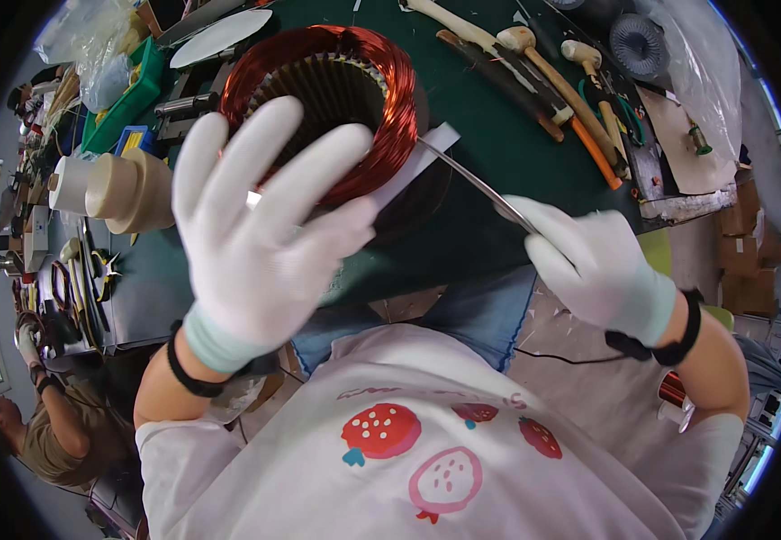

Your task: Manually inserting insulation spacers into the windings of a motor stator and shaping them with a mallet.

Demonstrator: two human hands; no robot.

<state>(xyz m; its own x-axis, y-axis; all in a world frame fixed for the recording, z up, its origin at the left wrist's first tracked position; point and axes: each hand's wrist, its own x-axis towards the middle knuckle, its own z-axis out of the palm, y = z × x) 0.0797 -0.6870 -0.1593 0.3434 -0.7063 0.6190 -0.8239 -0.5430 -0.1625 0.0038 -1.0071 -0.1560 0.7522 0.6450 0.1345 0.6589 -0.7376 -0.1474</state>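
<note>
Copper-wound stator is sitting beyond the spread fingers of left hand; windings apparently in, white strip seemingly left unfinished. Right hand is pinching metal rod.

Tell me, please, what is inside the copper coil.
Dark ribs line the visible inner wall of the coil; the left hand covers the near part, so what lies there cannot be seen.

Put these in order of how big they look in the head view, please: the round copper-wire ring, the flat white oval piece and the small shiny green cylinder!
1. Round copper-wire ring
2. Flat white oval piece
3. Small shiny green cylinder
That's only how big they look; nearness may matter.
</note>
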